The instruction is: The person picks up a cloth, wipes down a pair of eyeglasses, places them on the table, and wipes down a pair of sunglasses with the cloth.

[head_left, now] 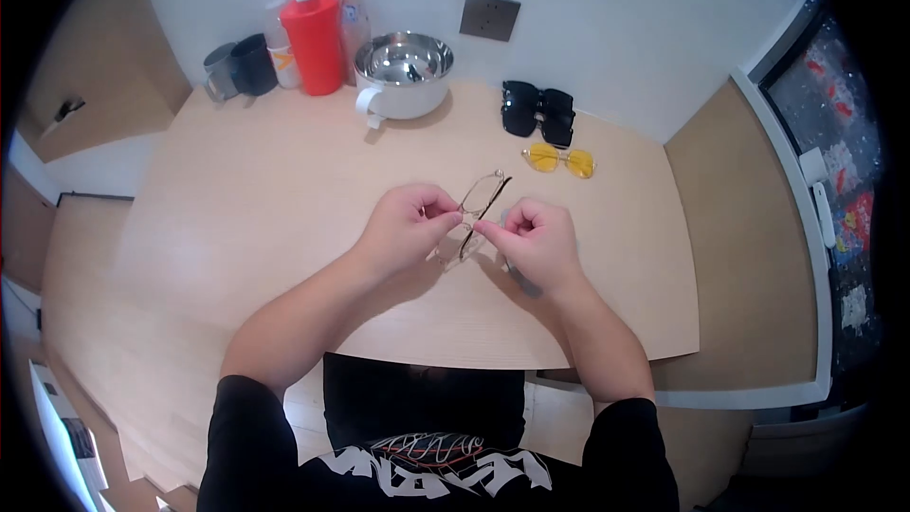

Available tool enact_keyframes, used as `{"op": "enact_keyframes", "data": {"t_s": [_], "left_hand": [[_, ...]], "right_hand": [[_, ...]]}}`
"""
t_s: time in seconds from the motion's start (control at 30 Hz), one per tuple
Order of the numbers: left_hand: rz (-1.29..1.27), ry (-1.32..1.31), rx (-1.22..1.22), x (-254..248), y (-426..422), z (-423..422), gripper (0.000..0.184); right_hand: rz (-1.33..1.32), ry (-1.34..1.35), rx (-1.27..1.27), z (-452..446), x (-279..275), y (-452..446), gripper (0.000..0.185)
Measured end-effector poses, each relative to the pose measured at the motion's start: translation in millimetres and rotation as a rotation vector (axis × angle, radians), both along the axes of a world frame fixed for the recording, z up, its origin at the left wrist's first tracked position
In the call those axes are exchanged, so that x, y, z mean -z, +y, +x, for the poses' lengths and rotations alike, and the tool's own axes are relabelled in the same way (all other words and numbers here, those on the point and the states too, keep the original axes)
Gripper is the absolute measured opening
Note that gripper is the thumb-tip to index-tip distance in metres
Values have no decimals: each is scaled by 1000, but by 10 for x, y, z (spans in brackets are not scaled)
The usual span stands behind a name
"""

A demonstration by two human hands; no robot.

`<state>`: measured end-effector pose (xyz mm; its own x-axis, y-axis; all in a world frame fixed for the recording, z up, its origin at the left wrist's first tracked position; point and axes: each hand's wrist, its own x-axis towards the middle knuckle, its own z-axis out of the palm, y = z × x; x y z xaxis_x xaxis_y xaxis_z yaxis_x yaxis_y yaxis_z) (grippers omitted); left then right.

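A pair of thin-framed eyeglasses (492,201) is held up over the table, tilted diagonally, one lens toward the back and the other toward me. My left hand (412,223) pinches the frame near the bridge between thumb and fingertips. From the other side, my right hand (538,242) is closed with its thumb and curled fingers at the middle of the same eyeglasses. Partly hidden beneath my right hand, a grey, smooth-looking object (523,283) lies on the table; its kind cannot be made out.
Yellow-lensed glasses (559,161) and black sunglasses (537,114) lie at the back right of the wooden table (237,228). Along the wall stand a steel-lined white bowl (408,95) with a handle, a red lidded container (314,43), bottles (354,24) and dark mugs (253,66).
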<state>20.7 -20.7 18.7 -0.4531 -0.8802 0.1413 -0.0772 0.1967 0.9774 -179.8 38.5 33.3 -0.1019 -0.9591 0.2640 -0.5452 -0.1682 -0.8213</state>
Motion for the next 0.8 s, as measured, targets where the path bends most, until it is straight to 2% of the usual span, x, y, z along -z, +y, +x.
{"op": "enact_keyframes", "data": {"t_s": [0.07,0.27,0.37,0.47,0.6,0.8], "left_hand": [[-29,-46,0,-31,-27,10,7],[-530,-292,52,-285,8,105,5],[-657,-293,68,-247,-54,190,7],[-837,-322,115,-158,-173,359,10],[-842,-228,122,-106,-117,519,19],[-879,-301,177,13,-249,768,17]], "right_hand": [[-32,50,2,10,-25,32,38],[-146,252,24,-26,-67,44,46],[-256,298,-13,-29,-15,36,50],[-63,287,21,-12,-80,78,50],[-58,303,-53,-84,-127,91,52],[-54,315,-74,-92,-225,124,54]]}}
